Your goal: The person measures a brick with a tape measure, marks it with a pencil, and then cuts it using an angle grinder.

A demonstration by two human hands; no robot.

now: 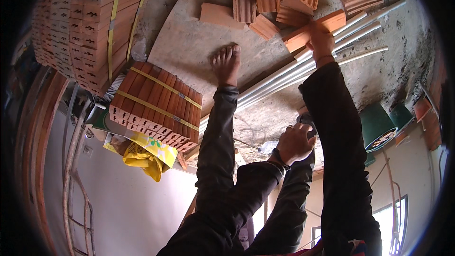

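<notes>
My right hand (pixel 322 43) is closed around a long orange clay piece (pixel 316 30), flat-faced like a brick slab or tile. It holds the piece by its near side, just past the white pipes. My left hand (pixel 295 143), with a dark band at the wrist, lies over my right trouser leg (pixel 289 204), its fingers bent loosely over the dark cloth with no object seen in them. Beyond the clay piece lies a loose pile of ribbed clay pieces (pixel 244 2). My bare left foot (pixel 226 65) stands on the concrete floor (pixel 182 38).
Several white pipes (pixel 265 83) run diagonally across the floor. At left are a strapped brick bundle (pixel 156 99), a taller strapped brick stack (pixel 90 28) and a yellow bag (pixel 142 161). Green buckets (pixel 377 125) stand at right. A clear plastic bottle (pixel 268 147) lies beside my left hand.
</notes>
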